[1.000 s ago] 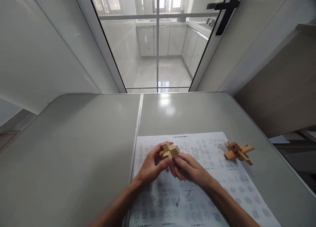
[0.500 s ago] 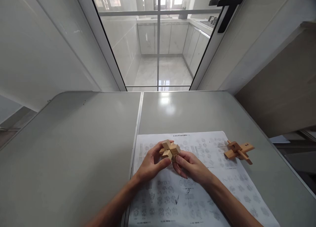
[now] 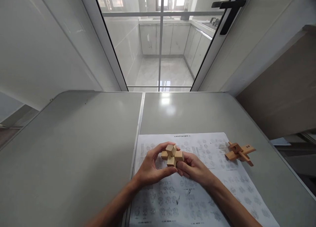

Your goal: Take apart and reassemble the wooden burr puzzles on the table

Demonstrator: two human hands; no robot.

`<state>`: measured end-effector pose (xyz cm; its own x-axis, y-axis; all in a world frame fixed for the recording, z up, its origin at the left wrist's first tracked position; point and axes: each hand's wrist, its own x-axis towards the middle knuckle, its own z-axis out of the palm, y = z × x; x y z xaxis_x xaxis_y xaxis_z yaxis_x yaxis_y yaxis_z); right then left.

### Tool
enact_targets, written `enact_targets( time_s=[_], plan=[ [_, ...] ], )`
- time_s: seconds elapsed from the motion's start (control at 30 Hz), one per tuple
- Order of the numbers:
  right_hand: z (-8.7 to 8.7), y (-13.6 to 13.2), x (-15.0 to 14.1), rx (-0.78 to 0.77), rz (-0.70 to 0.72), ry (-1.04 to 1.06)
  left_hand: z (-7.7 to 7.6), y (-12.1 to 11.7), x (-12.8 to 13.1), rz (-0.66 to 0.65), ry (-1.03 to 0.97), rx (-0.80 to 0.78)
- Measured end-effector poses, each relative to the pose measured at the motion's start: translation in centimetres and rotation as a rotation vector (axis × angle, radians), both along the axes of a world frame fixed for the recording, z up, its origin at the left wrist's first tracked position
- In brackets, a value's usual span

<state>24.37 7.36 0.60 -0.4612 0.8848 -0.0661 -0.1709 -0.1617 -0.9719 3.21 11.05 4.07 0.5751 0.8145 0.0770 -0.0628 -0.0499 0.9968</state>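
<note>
A small light-wood interlocking burr puzzle (image 3: 171,156) is held between both hands, its blunt block ends pointing several ways. My left hand (image 3: 153,166) curves around its left side, fingers along the far edge and thumb at the near edge. At the puzzle's right side, my right hand (image 3: 193,167) grips it with thumb and bent fingers; some fingertips are hidden. Below the hands lies a printed sheet (image 3: 207,187) with rows of small grey diagrams and a few pen marks.
A wooden plane-shaped puzzle (image 3: 239,152) marked with numbers rests at the sheet's right edge. The grey table (image 3: 86,138) has a seam running front to back. Beyond its far edge stands a glass door (image 3: 148,39) with a black handle (image 3: 228,4).
The puzzle has turned in my hands, so its block ends now form a cross facing up. My left thumb has shifted right along its near side. The plane-shaped puzzle stays put.
</note>
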Motion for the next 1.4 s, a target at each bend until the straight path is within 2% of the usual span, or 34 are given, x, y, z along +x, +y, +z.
enact_targets(
  time_s=[0.33,0.53,0.63,0.93,1.23,1.4],
  plan=[
    [0.2,-0.5,-0.2,0.133,-0.073,-0.077,0.0,-0.3,0.0,0.04,-0.01,0.095],
    [0.1,-0.4,-0.6,0.013,-0.068,-0.024,-0.4,-0.4,0.2,0.125,0.012,0.054],
    [0.2,-0.4,-0.9,0.012,-0.094,-0.038,-0.7,-0.5,0.5,0.145,0.012,0.021],
    [0.9,-0.6,-1.0,0.117,-0.03,-0.168,-0.8,-0.2,0.3,0.06,-0.009,0.039],
    [0.9,-0.5,-0.6,0.048,0.075,-0.042,-0.5,-0.1,0.3,-0.006,-0.082,0.065],
    [0.8,-0.2,-0.5,0.04,0.104,0.037,-0.8,-0.1,0.2,-0.066,-0.114,0.008]
  ],
)
